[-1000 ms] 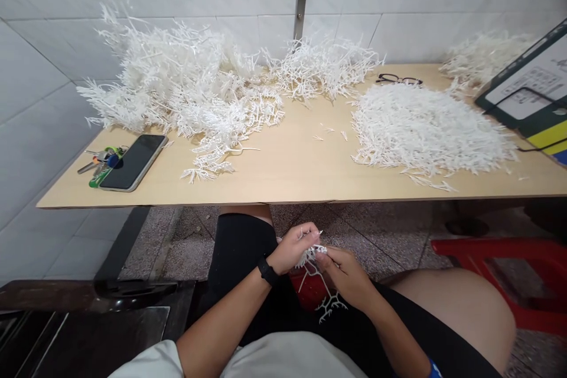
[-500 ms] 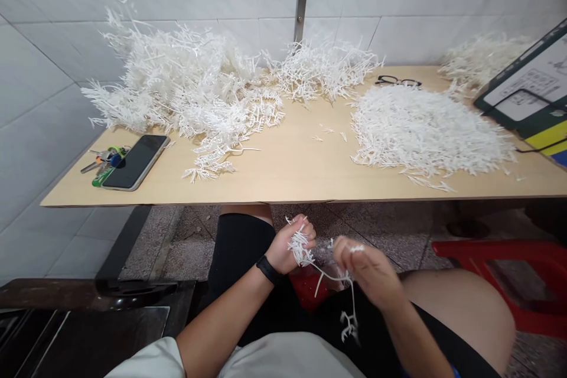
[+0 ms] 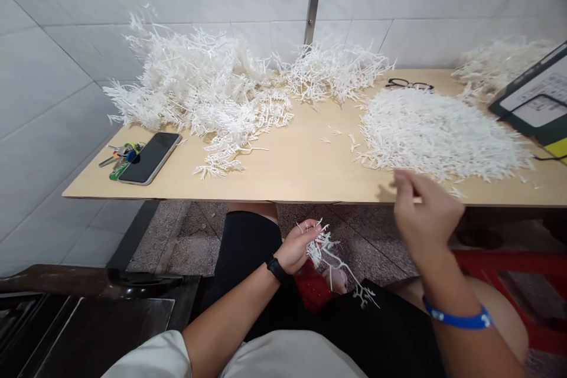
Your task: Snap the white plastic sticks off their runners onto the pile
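Note:
My left hand, with a black band at its wrist, is closed around a bunch of white branched plastic sprigs below the table edge. A long thin stem from the bunch hangs toward my lap, with a forked end. My right hand is raised at the table's front edge, just in front of a flat pile of small white plastic pieces. Its fingers are curled and pinched together, blurred by motion; I cannot make out what is between them. A blue wristband circles that forearm.
Tangled white sprigs heap up at the table's back left, and another heap lies behind the middle. A phone, keys, eyeglasses and a dark green box also rest there. A red stool stands at right.
My right hand has moved up and right, away from the left hand, to the table edge by the flat pile. The left hand still holds the sprigs, shifted slightly right in view.

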The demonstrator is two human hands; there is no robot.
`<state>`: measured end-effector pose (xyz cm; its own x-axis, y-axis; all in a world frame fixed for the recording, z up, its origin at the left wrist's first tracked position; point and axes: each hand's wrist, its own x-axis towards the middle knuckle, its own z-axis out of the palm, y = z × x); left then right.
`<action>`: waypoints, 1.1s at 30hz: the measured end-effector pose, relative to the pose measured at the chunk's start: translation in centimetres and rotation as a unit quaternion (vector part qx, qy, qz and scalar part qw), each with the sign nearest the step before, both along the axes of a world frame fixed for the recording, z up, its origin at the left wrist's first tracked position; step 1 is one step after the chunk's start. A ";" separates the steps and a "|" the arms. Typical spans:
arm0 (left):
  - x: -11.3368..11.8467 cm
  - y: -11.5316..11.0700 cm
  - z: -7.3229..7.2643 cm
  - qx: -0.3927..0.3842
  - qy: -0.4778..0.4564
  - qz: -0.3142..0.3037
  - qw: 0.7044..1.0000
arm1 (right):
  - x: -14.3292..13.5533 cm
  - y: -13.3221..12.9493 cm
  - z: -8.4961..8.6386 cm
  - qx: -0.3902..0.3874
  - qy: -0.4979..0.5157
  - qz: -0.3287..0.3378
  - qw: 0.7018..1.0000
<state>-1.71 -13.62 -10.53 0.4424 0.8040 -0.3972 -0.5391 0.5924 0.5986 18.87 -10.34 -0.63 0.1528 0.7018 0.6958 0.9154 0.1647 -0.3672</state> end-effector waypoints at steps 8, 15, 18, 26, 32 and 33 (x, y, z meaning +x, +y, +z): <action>0.1 0.0 0.0 0.013 0.028 0.002 1.000 | -6.1 -6.5 -6.8 -0.320 0.026 0.189 0.928; 0.2 0.3 0.0 0.108 0.161 0.045 0.980 | -5.9 -6.2 -9.1 -0.337 0.069 0.294 0.892; 0.4 -0.1 0.0 0.079 0.103 0.053 0.990 | -6.5 -6.8 -9.5 -0.334 0.184 0.311 0.870; -0.2 0.5 0.7 -0.110 -0.220 0.051 0.968 | -8.6 -9.3 -8.9 -0.288 0.426 0.342 0.787; -0.6 0.7 0.9 -0.151 -0.268 0.041 0.951 | -4.9 -5.4 0.2 -0.126 0.318 0.249 0.906; -0.8 0.7 1.1 -0.158 -0.283 0.031 0.945 | -3.6 -3.9 1.9 -0.085 0.254 0.186 0.946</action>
<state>-2.52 -12.93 -9.45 0.6117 0.7162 -0.3360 -0.7600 0.6500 0.0018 15.28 -14.22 1.29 0.1575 0.8674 0.4719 0.5051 0.3399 -0.7933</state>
